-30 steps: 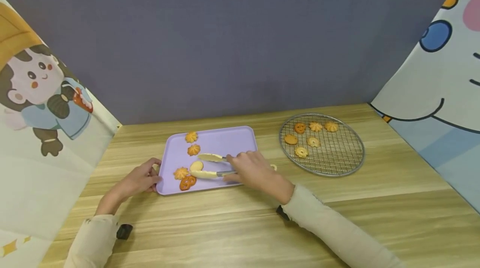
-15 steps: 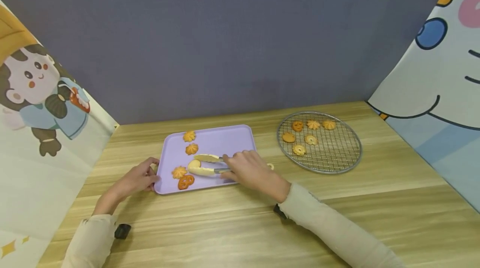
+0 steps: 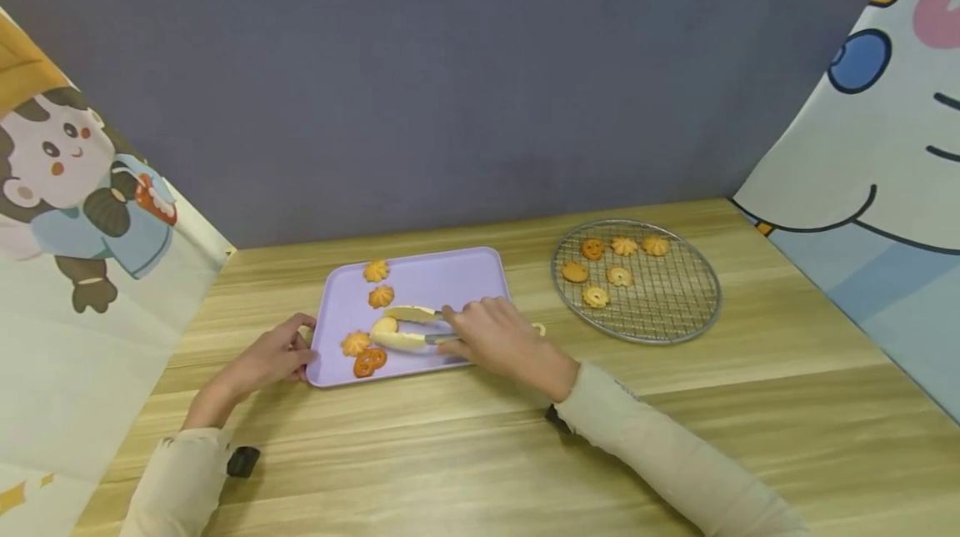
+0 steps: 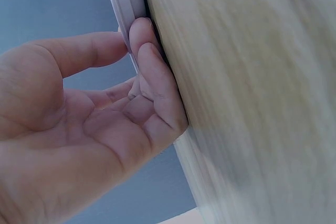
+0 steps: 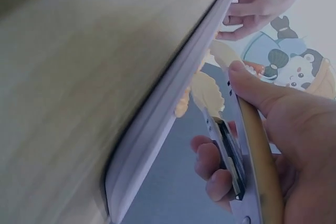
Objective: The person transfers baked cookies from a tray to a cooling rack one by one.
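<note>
My left hand point(image 3: 266, 362) grips the left edge of a lilac tray point(image 3: 457, 278), thumb at the rim and curled fingers beneath it in the left wrist view. With my right hand point(image 3: 498, 337) I hold cream-tipped tongs point(image 3: 405, 342) low over the tray. Their tips lie on either side of a pale round cookie point(image 3: 385, 325). Beside it are a swirled cookie point(image 3: 356, 343) and a pretzel-shaped cookie point(image 3: 370, 363). Two more swirled cookies point(image 3: 381, 296) lie farther back on the tray. In the right wrist view, fingers and thumb wrap the tongs' metal handles point(image 5: 257, 166).
A round wire cooling rack point(image 3: 671, 303) stands to the right, bearing several cookies point(image 3: 620, 276) on its left and back parts. Wooden tabletop point(image 3: 420, 454) surrounds both. A grey panel point(image 3: 480, 87) rises behind, with cartoon-printed panels at the sides.
The tong tips have moved slightly left and closed in around the pale round cookie, which has shifted a little. My left hand keeps its hold on the tray. The head view has drifted slightly.
</note>
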